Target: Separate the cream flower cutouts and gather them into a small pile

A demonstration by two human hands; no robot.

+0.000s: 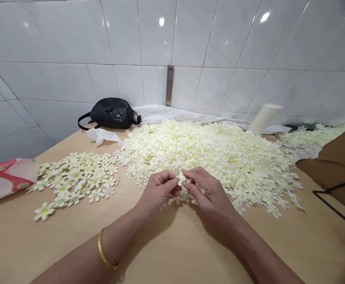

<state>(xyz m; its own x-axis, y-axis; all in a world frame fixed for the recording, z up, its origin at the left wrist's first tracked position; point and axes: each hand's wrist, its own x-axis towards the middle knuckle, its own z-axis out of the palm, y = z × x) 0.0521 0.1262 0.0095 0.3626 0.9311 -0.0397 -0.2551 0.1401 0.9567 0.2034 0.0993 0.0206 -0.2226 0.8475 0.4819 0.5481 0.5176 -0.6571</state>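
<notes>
Both hands meet at one small white flower (181, 178), low and near the middle of the view, in front of the near edge of the big flower pile (207, 154). We note the left hand (160, 187) at its left side, thumb and forefinger drawn together at the petal edge, other fingers curled under. The right hand (206, 189) comes in from the right, forefinger at the upper edge and thumb lower down, the flower caught in the narrow gap between them. We read it as a pinch from both sides, though the exact contact at the left fingertips is too small for us to be sure. Neither hand is clearly nearer: the flower lies between the two. We make out no clear long axis; its shape looks roundish, and any back or stem is hidden from us. The pile lies just beyond the fingers. Well off to the left, on the table (101, 236), we see a smaller, looser spread of flowers (80, 177), petals mostly face up, beside a plastic bag (9, 179). A gold bangle (103, 252) circles the left wrist.
</notes>
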